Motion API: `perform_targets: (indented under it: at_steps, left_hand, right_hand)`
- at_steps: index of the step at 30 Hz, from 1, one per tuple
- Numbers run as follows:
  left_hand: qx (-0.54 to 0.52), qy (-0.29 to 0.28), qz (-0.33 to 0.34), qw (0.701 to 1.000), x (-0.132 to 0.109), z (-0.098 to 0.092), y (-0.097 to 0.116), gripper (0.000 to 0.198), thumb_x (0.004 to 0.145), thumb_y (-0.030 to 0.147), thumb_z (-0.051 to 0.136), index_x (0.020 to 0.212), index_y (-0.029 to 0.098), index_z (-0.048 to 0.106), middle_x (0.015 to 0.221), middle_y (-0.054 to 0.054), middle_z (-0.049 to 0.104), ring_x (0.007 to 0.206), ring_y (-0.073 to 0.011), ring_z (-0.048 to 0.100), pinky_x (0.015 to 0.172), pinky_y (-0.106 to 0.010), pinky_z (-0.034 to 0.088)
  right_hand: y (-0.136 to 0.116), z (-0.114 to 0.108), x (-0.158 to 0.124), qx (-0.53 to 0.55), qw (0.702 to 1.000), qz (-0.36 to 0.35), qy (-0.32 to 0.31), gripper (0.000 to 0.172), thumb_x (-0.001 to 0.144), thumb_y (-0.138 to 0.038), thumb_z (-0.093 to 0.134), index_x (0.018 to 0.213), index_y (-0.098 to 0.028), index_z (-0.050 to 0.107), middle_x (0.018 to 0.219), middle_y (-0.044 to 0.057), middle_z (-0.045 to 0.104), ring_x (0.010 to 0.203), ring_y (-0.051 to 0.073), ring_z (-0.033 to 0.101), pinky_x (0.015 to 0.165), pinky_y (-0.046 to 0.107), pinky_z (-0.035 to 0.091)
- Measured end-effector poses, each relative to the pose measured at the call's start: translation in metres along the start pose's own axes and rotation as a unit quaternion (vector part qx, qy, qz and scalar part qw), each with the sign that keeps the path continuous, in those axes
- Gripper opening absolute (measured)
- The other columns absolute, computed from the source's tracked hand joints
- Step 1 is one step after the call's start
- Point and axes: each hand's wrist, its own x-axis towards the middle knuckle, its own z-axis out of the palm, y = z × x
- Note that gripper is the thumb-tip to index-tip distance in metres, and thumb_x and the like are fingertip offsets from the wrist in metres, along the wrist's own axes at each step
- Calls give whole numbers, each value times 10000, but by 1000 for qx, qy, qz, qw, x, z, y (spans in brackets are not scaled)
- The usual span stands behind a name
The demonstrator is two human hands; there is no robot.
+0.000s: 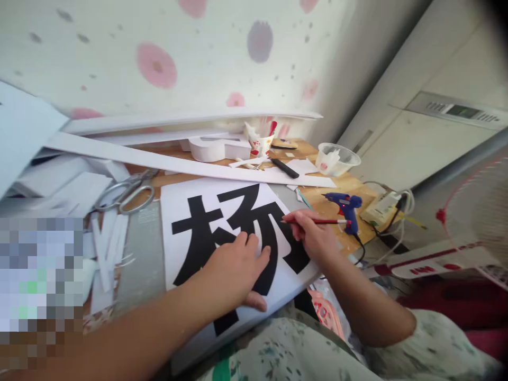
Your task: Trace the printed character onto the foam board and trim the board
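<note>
A white sheet [177, 203] with a large black printed character [194, 225] lies before me, its near edge by my lap. Across the middle of the character, my left hand [240, 264] rests with fingers spread, holding nothing. My right hand [307, 233] pinches a dark red pencil [327, 221] over the right side of the sheet. The pencil's tip points left, near a black stroke's edge; whether it touches the paper I cannot tell. Part of the character is hidden under my left hand and forearm.
A blue glue gun [345, 203] stands to the right. Behind the sheet lie a long white strip [190, 166], a black-handled cutter [284, 168], a paper cup [261, 144] and a clear plastic bowl [349, 157]. Scissors [137, 198] and paper scraps [105, 248] are at the left.
</note>
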Motion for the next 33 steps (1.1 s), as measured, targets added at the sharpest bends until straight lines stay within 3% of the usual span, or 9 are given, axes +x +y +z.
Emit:
perform_targets:
  at_steps: [3, 6, 9, 20, 28, 33]
  left_hand:
    - [3, -13, -6, 1000, 0, -2, 2, 1006, 561, 740, 646, 1365, 180, 417, 1224, -230, 494, 1059, -392, 476, 669, -452, 535]
    - [0, -34, -13, 999, 2, -6, 3, 978, 577, 717, 656, 1377, 212, 406, 1231, -224, 489, 1072, -389, 474, 676, -452, 536]
    - [-3, -50, -16, 999, 3, -8, 3, 955, 581, 704, 665, 1386, 269, 391, 1229, -208, 486, 1072, -387, 475, 664, -448, 537]
    - [-23, -91, -30, 995, 5, -17, 4, 926, 620, 667, 667, 1403, 277, 363, 1283, -209, 458, 1126, -384, 454, 740, -455, 524]
    - [-47, -82, -20, 995, 6, -15, 3, 972, 563, 678, 699, 1381, 246, 401, 1252, -217, 490, 1064, -376, 491, 706, -494, 528]
    - [-44, -87, -22, 995, 7, -15, 2, 973, 576, 681, 688, 1390, 243, 386, 1267, -220, 480, 1078, -375, 481, 728, -501, 524]
  right_hand:
    - [9, 4, -15, -25, 998, 44, 27, 88, 755, -288, 583, 734, -209, 552, 484, -60, 512, 415, 98, 430, 418, 227, 331]
    - [5, 8, -20, -130, 989, 33, 57, 161, 652, -213, 614, 588, -212, 467, 504, -47, 525, 472, 108, 464, 479, 245, 368]
    - [2, 8, -21, -197, 977, 17, 81, 219, 642, -210, 596, 495, -213, 434, 478, -38, 505, 487, 115, 455, 499, 256, 362]
    - [5, 9, -19, -230, 971, 8, 68, 247, 682, -213, 562, 491, -222, 406, 469, -39, 503, 485, 121, 462, 509, 265, 350]
    - [6, 5, -20, -235, 971, -1, 36, 258, 697, -230, 560, 483, -225, 416, 477, -24, 506, 483, 132, 458, 507, 279, 344]
    - [6, 6, -19, -233, 971, 11, 52, 254, 702, -243, 573, 486, -219, 442, 487, -19, 523, 498, 136, 479, 514, 279, 353]
